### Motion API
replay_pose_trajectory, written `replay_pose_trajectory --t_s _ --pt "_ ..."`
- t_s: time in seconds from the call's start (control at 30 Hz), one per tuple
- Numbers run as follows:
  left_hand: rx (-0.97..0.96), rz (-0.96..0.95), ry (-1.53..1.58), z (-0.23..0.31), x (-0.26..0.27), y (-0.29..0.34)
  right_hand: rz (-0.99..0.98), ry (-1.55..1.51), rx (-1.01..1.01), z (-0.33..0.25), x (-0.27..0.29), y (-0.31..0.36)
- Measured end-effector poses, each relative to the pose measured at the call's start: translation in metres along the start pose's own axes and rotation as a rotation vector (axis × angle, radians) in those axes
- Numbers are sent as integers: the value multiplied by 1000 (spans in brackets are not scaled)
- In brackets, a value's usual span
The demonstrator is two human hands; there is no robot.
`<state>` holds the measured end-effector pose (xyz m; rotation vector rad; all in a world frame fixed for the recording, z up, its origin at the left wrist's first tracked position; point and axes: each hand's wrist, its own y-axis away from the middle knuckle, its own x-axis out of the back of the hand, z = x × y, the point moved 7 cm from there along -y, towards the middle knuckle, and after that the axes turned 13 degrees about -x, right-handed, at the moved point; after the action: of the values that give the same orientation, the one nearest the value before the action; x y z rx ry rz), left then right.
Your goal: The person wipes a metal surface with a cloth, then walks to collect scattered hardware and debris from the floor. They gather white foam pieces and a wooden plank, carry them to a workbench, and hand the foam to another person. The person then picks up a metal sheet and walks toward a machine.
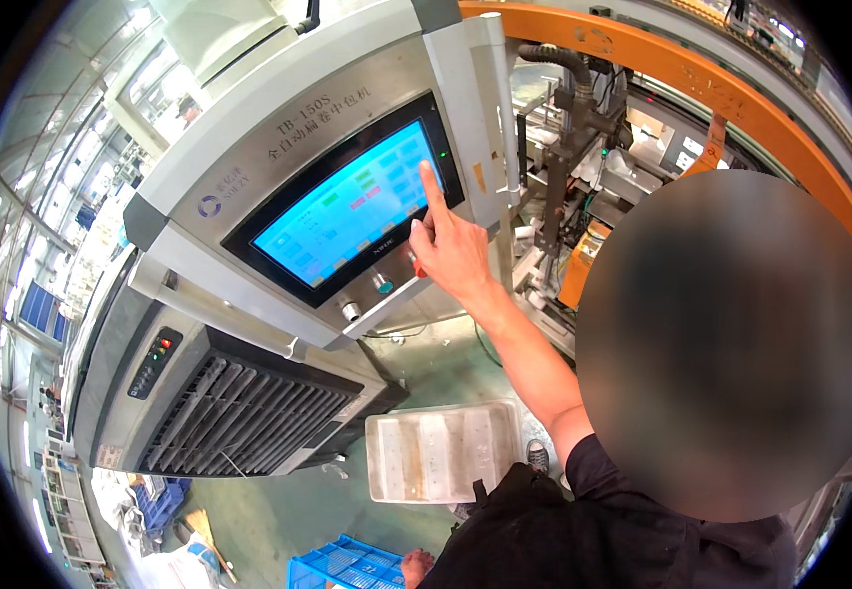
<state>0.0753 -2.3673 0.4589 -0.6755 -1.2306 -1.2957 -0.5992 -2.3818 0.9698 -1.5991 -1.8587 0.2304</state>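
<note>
Neither of my hands is in view. Close on the right stands another person in a black top (622,530), whose bare arm (529,358) reaches up to a machine's control panel. That person's hand (455,253) has its index finger stretched onto the right part of a lit blue touchscreen (347,201); the other fingers are curled. Below the screen sit a green button (384,285) and a red knob (419,266), the knob partly hidden by that hand. At the lower edge, part of another hand (416,566) shows beside the black clothing, its fingers mostly cut off.
A grey air cooler (239,402) with dark slats stands left, below the panel. On the green floor are a whitish plastic bin (446,452), a blue crate (346,564) and a broom (205,535). Machinery under an orange frame (642,64) fills the upper right.
</note>
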Motion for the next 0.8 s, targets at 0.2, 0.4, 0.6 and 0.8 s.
replay_pose_trajectory --t_s 0.2,0.4,0.6,0.8 --pt "357 20 381 -11 -6 -7 -52 61 -74 2 -3 -6" --pt "470 8 587 -9 -16 -18 -47 138 -66 -1 -3 -3" --pt "518 -3 761 -2 -13 -32 20 -27 50 -9 39 1" --pt "759 112 1144 24 -3 -43 -111 -231 8 32 60 63"
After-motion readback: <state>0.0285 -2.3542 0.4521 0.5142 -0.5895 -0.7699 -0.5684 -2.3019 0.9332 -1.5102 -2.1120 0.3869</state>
